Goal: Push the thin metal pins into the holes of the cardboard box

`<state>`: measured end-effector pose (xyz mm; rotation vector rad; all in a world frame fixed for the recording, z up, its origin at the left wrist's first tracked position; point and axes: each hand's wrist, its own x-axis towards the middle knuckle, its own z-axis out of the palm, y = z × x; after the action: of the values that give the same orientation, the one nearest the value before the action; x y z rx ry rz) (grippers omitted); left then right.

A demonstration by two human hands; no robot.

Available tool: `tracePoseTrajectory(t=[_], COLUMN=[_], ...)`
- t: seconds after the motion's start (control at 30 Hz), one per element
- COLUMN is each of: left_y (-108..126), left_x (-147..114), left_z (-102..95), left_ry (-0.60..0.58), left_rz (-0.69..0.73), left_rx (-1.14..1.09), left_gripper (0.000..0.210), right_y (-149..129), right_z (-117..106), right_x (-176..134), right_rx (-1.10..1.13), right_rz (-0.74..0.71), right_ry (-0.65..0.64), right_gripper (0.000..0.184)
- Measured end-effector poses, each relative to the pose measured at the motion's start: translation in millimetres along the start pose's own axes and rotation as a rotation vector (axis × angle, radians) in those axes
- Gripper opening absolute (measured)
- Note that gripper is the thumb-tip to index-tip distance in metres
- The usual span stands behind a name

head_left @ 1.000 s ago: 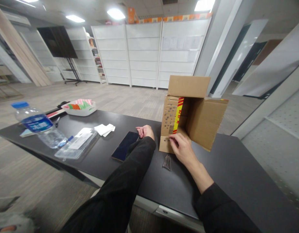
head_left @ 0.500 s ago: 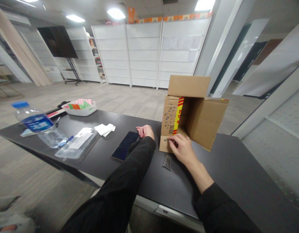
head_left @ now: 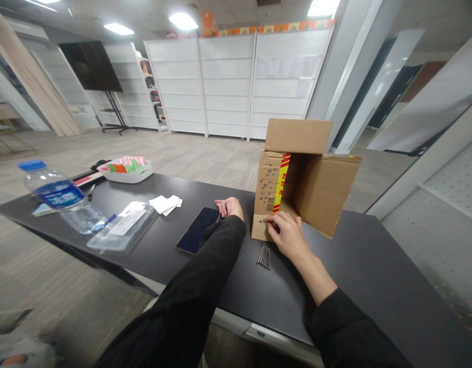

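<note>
Several slim metal nails; right grip narrow at cardboard box (left grip unclear).

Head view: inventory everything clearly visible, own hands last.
Table: 1, black, foreground
Box: 1, brown, table's right
Nails: several, grey, before the box
Phone: 1, black, left of nails
Bottle: 1, clear, table's left
Case: 1, clear, beside bottle
Papers: several, white, past case
Basket: 1, white, far edge
Shelves: several, white, background
Screen: 1, black, back left
Curtain: 1, beige, far left
Left hand: 1, black-sleeved, beside phone
Right hand: 1, black-sleeved, at box
</note>
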<state>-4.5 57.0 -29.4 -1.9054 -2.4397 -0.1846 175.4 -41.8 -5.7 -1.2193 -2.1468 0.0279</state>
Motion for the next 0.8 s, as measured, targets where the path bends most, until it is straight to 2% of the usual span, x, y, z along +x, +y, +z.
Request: tracePoseTrajectory(t=[0.13, 0.3, 0.6, 0.8], left_y=[1.3, 0.5, 2.6, 3.9], left_x=[-1.0, 1.8, 5.8, 6.6], left_z=[2.2, 6.3, 13.5, 13.1], left_ry=[0.026, 0.044, 0.07, 0.072], left_rz=[-0.123, -0.149, -0.184, -0.189], left_rx=[0.195, 0.311, 0.405, 0.385], left_gripper=[0.051, 0.049, 0.046, 0.049], right_y=[-1.1, -2.6, -0.8, -0.2], right_z=[-0.9, -1.8, -0.6, -0.4], right_x=[0.2, 0.0, 0.7, 0.5], right_rx=[-0.013, -0.012, -0.028, -0.031], right_rz=[0.007, 0.011, 0.028, 0.035], right_ry=[-0.003, 0.01, 0.005, 0.0], right_gripper=[0.014, 0.015, 0.015, 0.015])
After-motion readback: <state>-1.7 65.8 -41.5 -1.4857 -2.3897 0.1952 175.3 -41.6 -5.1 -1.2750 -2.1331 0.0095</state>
